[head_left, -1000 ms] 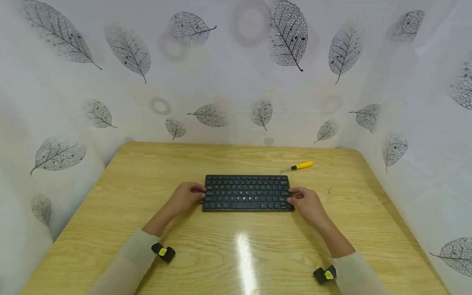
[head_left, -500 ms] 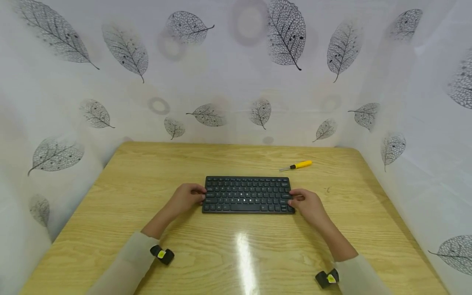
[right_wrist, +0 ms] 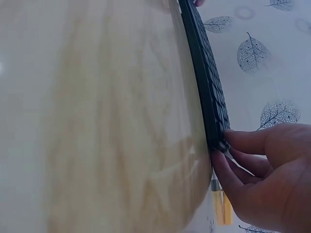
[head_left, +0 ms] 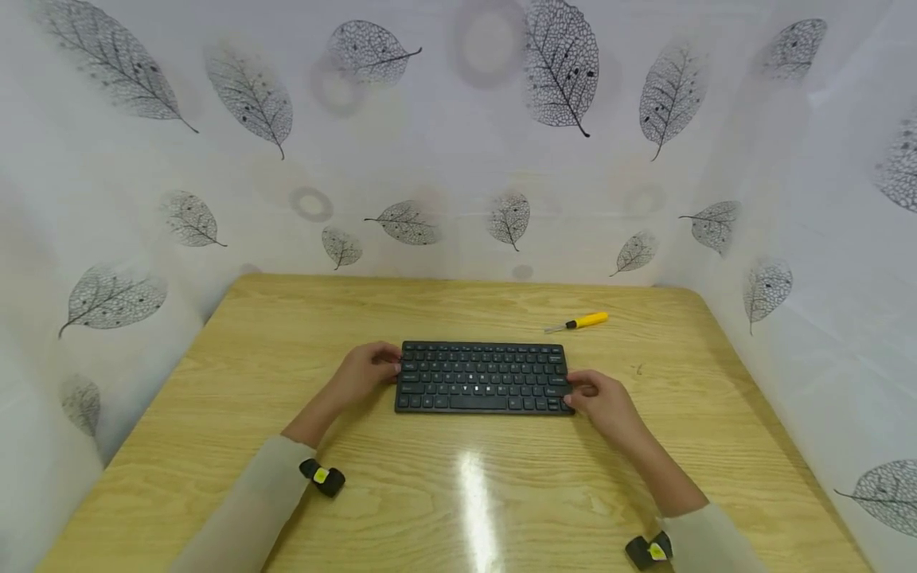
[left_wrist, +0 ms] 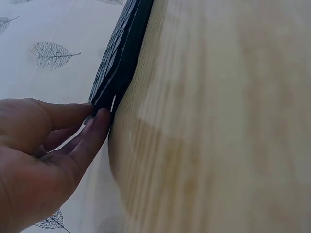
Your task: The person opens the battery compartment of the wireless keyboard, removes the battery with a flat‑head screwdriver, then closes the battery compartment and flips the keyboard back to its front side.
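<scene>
A black compact keyboard (head_left: pixel 481 378) lies lengthwise across the wooden table, its keys facing up. At its left end, my left hand (head_left: pixel 364 372) pinches the edge. The left wrist view shows one digit on the keyboard's top edge and another low against its side, with a thin gap of light under the keyboard's edge. My right hand (head_left: pixel 605 404) holds the right end near the front corner. In the right wrist view, the digits of that hand (right_wrist: pixel 272 170) grip the keyboard corner (right_wrist: pixel 216 138) from above and below.
Beyond the keyboard's right end lies a screwdriver (head_left: pixel 589 320) with a yellow handle, its shaft pointing left. The wooden table (head_left: pixel 401 493) reflects a bright light streak near its front. A white leaf-patterned curtain (head_left: pixel 444 159) surrounds the table at the back and sides.
My left hand has shifted slightly forward along the keyboard's left end. My right hand has moved a little toward me and to the right. The keyboard has shifted only slightly.
</scene>
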`<state>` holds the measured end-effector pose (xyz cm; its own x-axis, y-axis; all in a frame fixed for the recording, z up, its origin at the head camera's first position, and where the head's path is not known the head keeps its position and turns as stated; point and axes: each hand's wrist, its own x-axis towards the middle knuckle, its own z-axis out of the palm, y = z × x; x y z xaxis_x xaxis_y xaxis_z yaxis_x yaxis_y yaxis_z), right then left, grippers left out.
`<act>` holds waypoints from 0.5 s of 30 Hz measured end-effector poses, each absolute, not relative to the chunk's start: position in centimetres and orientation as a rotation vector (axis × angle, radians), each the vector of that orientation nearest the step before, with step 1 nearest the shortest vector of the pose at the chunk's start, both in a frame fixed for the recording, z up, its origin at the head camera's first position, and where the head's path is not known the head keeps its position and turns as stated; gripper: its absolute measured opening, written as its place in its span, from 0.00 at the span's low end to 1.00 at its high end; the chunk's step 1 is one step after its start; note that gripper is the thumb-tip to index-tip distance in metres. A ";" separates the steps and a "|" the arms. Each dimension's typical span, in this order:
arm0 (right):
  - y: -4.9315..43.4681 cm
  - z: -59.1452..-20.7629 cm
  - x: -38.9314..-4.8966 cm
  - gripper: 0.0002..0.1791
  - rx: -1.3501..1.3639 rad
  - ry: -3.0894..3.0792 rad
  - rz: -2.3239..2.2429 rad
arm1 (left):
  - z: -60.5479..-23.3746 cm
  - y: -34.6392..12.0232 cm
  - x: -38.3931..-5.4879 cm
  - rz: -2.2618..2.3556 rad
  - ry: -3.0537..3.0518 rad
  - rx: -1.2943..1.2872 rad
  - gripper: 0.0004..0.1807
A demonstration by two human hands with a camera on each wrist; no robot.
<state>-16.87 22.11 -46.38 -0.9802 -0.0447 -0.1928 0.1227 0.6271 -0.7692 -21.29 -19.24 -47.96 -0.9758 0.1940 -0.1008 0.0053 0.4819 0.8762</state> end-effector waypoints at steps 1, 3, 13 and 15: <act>22.2 -46.5 -16.8 0.22 0.070 2.646 -1.277 | -48.0 -19.3 -21.5 1.502 2.545 0.184 0.14; 22.4 -46.6 -16.6 0.22 0.068 2.635 -1.269 | -48.1 -19.4 -22.0 1.509 2.546 0.187 0.15; 22.9 -46.9 -16.0 0.23 0.003 2.633 -1.267 | -47.5 -19.3 -22.9 1.511 2.449 0.175 0.18; 22.9 -46.8 -16.0 0.24 -0.002 2.638 -1.264 | -47.8 -19.4 -23.2 1.509 2.439 0.182 0.19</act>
<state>-15.98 22.85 -46.84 -0.9767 -0.0939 -0.1928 0.0914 0.6309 -0.7705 -23.18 -19.42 -47.81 -0.9566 0.2442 -0.1593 -0.0334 0.4508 0.8920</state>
